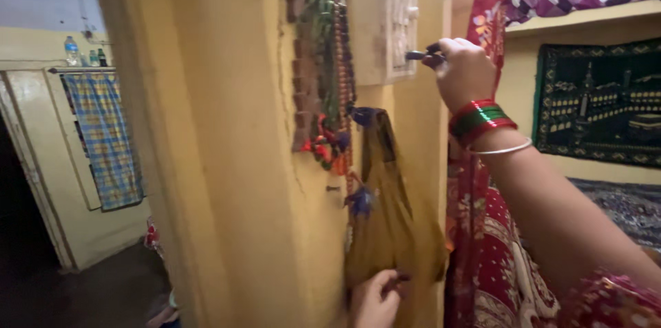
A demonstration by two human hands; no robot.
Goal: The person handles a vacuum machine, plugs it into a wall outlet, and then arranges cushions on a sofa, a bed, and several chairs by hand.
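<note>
Right hand [463, 70] pressing dark tool [425, 56] to white switch box [382, 25] on yellow wall [227, 163], left hand [375, 297] gripping hanging olive bag [392, 211]

Right grip [463, 70] raised, left grip [375, 297] low

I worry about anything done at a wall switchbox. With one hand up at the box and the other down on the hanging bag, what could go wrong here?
1. The right hand presses a dark tool into the switchbox; if it is metal, a shock seems possible.
2. The tool could slip off the box face, as the arm is stretched out.
3. The left hand grips the brown bag; a tug might pull down the bead strings hanging beside it.
</note>
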